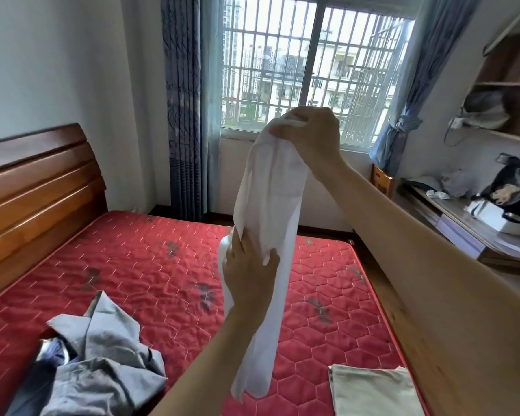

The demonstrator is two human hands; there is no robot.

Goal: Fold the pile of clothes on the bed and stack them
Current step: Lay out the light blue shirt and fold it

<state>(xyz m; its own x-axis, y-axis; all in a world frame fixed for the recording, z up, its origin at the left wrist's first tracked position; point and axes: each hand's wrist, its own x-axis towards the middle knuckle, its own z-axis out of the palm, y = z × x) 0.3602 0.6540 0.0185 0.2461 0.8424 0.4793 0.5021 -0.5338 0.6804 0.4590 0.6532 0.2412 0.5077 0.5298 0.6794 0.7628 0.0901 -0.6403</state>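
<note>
Far left of frame: wooden headboard [33, 187] stands against the wall. Lower left: pile of unfolded clothes [96, 364], grey and blue, lies crumpled on the red quilted mattress [150, 265]. Centre: white garment [267, 205] hangs lengthwise in the air above the mattress, bunched into a narrow column, its lower end dangling near the bed surface. Left hand [248, 274], centre of frame, grips the garment about midway down, thumb and fingers curled round the cloth. Right hand [309, 133], upper centre and in front of the barred window [312, 64], pinches the garment's top end, fingers closed on the bunched fabric; forearm runs off to the lower right. Lower right: one folded pale green item [373, 391] lies flat on the mattress near its right edge. Right edge: a desk [463, 226] with a black bag [517, 187] on it.
</note>
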